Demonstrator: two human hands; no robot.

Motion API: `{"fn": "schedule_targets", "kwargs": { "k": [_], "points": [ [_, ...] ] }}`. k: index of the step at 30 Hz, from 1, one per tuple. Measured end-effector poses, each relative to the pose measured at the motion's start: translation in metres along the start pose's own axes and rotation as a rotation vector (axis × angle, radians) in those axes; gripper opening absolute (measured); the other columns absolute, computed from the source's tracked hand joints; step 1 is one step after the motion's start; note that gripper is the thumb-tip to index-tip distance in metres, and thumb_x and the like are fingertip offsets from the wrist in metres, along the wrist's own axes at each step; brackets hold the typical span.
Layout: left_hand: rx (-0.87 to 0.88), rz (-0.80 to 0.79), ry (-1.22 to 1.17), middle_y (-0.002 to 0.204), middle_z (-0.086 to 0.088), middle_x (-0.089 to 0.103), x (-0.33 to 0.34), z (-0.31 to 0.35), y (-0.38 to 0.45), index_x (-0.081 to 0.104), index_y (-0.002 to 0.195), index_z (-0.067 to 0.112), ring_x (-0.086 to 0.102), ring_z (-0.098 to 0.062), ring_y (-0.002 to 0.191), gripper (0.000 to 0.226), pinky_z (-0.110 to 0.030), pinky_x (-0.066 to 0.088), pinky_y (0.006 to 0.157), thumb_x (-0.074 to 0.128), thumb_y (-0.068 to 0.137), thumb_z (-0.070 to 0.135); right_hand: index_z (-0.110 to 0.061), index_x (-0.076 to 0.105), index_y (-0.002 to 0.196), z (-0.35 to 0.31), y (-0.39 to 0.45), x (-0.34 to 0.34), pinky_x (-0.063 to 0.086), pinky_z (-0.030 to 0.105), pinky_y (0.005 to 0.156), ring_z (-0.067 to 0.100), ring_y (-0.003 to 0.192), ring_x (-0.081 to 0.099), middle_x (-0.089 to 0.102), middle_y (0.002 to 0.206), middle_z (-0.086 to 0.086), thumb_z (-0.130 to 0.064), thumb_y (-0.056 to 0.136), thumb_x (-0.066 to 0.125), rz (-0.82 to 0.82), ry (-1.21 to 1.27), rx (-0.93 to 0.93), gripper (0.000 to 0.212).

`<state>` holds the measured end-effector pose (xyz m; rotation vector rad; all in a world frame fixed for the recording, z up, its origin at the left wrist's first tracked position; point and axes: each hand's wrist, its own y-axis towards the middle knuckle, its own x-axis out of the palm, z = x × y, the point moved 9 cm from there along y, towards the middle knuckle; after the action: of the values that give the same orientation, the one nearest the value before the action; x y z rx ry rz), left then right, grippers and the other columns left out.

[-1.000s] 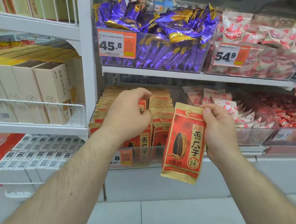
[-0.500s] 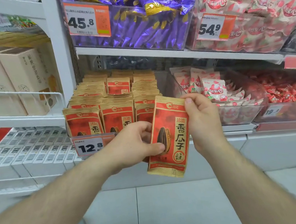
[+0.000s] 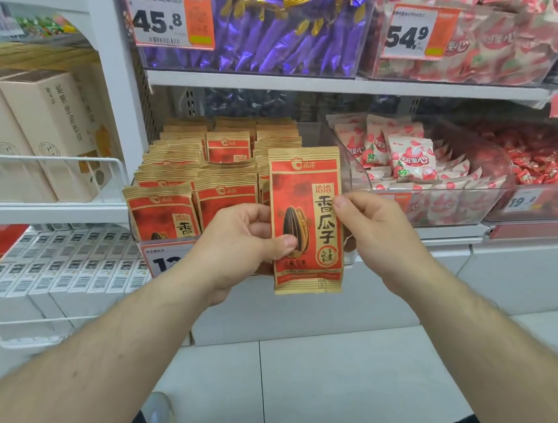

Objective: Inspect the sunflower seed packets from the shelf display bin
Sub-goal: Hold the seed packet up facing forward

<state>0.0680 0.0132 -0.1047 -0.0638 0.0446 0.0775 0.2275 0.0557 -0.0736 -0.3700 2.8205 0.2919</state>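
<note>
I hold one red and tan sunflower seed packet [image 3: 302,188] upright in front of the shelf, its printed face toward me. My left hand [image 3: 236,246] pinches its left edge, thumb over the seed picture. My right hand [image 3: 376,232] pinches the right edge with thumb on the front. Behind it stands the clear display bin [image 3: 136,226] packed with several rows of the same packets [image 3: 163,209], a price tag on its front partly hidden by my left hand.
Above are bins of purple wrapped sweets [image 3: 269,36] and pink-white packets [image 3: 493,33]. To the right sit a bin of white strawberry packets [image 3: 410,159] and red candies [image 3: 548,162]. Left shelves hold beige cartons [image 3: 44,125] and white boxes [image 3: 63,268]. The tiled floor [image 3: 324,396] lies below.
My left hand left the bin's packets and came down to pinch the left edge of the packet. The packet turned upright and now sits between both hands.
</note>
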Motion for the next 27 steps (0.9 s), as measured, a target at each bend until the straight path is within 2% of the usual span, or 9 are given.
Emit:
{"fn": "schedule_targets", "kwargs": {
  "k": [5, 9, 11, 14, 18, 20, 23, 25, 27],
  "points": [
    [0.012, 0.024, -0.044, 0.092, -0.007, 0.077, -0.007, 0.001, 0.0, 0.068, 0.099, 0.011, 0.073, -0.025, 0.092, 0.021, -0.037, 0.057, 0.084, 0.068, 0.085, -0.004, -0.012, 0.068, 0.09, -0.002, -0.005, 0.007, 0.041, 0.009, 0.05, -0.005, 0.052, 0.058, 0.066, 0.058, -0.016, -0.017, 0.104, 0.045, -0.067, -0.032, -0.005, 0.027],
    [0.02, 0.043, -0.069, 0.094, -0.005, 0.077, -0.012, 0.001, 0.001, 0.068, 0.106, 0.01, 0.073, -0.022, 0.092, 0.024, -0.032, 0.056, 0.081, 0.066, 0.087, -0.003, -0.012, 0.067, 0.099, -0.003, -0.01, 0.016, 0.042, 0.009, 0.052, -0.005, 0.053, 0.059, 0.068, 0.061, -0.016, -0.012, 0.103, 0.046, -0.143, -0.021, -0.01, 0.022],
    [0.019, 0.042, -0.07, 0.095, -0.005, 0.077, -0.012, 0.001, 0.001, 0.068, 0.109, 0.01, 0.073, -0.021, 0.092, 0.025, -0.028, 0.057, 0.076, 0.065, 0.088, -0.004, -0.013, 0.067, 0.105, -0.001, -0.011, 0.019, 0.047, 0.013, 0.055, -0.002, 0.058, 0.063, 0.072, 0.069, -0.011, -0.011, 0.103, 0.047, -0.181, 0.003, 0.006, 0.02],
    [0.022, 0.04, -0.073, 0.098, -0.006, 0.077, -0.012, 0.0, 0.0, 0.068, 0.112, 0.009, 0.073, -0.021, 0.093, 0.026, -0.026, 0.057, 0.075, 0.063, 0.09, -0.004, -0.017, 0.067, 0.105, 0.0, -0.011, 0.019, 0.051, 0.022, 0.057, 0.008, 0.058, 0.064, 0.075, 0.074, -0.004, -0.014, 0.102, 0.05, -0.215, -0.045, -0.004, 0.018],
    [0.027, 0.036, -0.069, 0.099, -0.005, 0.076, -0.014, 0.0, -0.001, 0.068, 0.112, 0.01, 0.073, -0.019, 0.095, 0.027, -0.025, 0.057, 0.076, 0.062, 0.091, -0.004, -0.021, 0.066, 0.107, -0.002, -0.013, 0.018, 0.054, 0.026, 0.057, 0.011, 0.058, 0.064, 0.076, 0.077, -0.004, -0.015, 0.1, 0.053, -0.257, -0.092, -0.018, 0.016],
    [0.027, 0.035, -0.068, 0.1, -0.005, 0.076, -0.015, 0.0, -0.001, 0.068, 0.113, 0.01, 0.072, -0.021, 0.096, 0.027, -0.028, 0.057, 0.078, 0.061, 0.091, -0.004, -0.019, 0.064, 0.116, -0.002, -0.014, 0.019, 0.055, 0.032, 0.061, 0.016, 0.06, 0.063, 0.077, 0.082, 0.0, -0.015, 0.099, 0.056, -0.282, -0.134, -0.027, 0.019],
    [0.01, 0.032, -0.093, 0.101, -0.006, 0.076, -0.015, -0.002, -0.002, 0.067, 0.114, 0.011, 0.072, -0.024, 0.096, 0.025, -0.039, 0.059, 0.082, 0.059, 0.093, -0.001, -0.02, 0.058, 0.122, -0.002, -0.015, 0.02, 0.056, 0.032, 0.063, 0.016, 0.057, 0.062, 0.074, 0.08, 0.012, -0.014, 0.094, 0.064, -0.312, -0.202, -0.046, 0.029],
    [-0.002, 0.036, -0.123, 0.101, -0.006, 0.076, -0.015, -0.003, -0.002, 0.066, 0.114, 0.012, 0.073, -0.025, 0.094, 0.024, -0.044, 0.06, 0.079, 0.059, 0.094, 0.001, -0.024, 0.055, 0.119, -0.006, -0.018, 0.023, 0.056, 0.035, 0.063, 0.018, 0.058, 0.062, 0.069, 0.077, 0.02, -0.011, 0.088, 0.071, -0.329, -0.201, -0.072, 0.037],
    [0.005, 0.064, -0.166, 0.1, -0.007, 0.076, -0.017, -0.003, -0.001, 0.063, 0.115, 0.011, 0.074, -0.025, 0.091, 0.024, -0.044, 0.061, 0.071, 0.059, 0.094, 0.001, -0.028, 0.052, 0.117, -0.008, -0.021, 0.026, 0.055, 0.039, 0.063, 0.019, 0.058, 0.063, 0.068, 0.069, 0.015, -0.008, 0.082, 0.077, -0.336, -0.203, -0.098, 0.047]
  ]
}}
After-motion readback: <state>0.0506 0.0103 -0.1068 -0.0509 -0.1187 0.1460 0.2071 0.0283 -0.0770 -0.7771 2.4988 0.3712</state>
